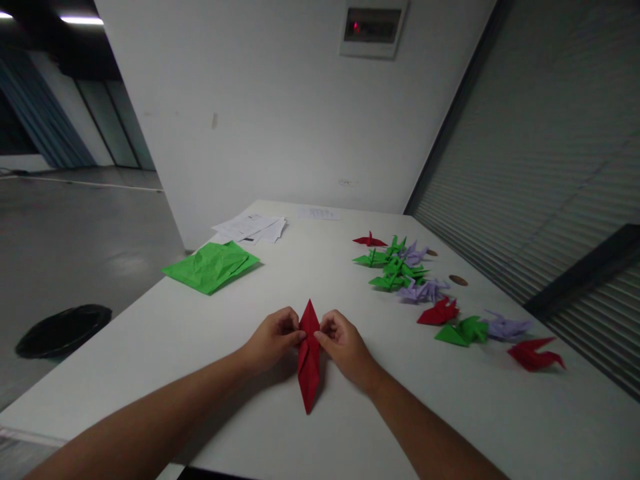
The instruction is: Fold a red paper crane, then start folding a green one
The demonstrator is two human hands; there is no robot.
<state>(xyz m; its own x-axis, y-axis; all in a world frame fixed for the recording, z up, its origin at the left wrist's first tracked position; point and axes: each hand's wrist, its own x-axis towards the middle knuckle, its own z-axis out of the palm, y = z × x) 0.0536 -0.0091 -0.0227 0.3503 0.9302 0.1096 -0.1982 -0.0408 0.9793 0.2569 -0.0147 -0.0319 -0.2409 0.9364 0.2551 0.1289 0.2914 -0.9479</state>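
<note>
A folded red origami paper [309,363], shaped like a long narrow diamond with a seam down its middle, points away from me over the near part of the table. My left hand [279,337] pinches its left edge between thumb and curled fingers. On the opposite edge, my right hand [343,345] pinches the paper in the same way. Both thumbs lie on the upper face near the widest part. The fingertips behind the paper are hidden.
Green, purple and red paper cranes [400,270] cluster along the right side of the white table [240,427]. Creased green paper sheets [213,267] lie at the left edge, with printed papers [253,228] behind them. A black bin [63,331] stands on the floor at left.
</note>
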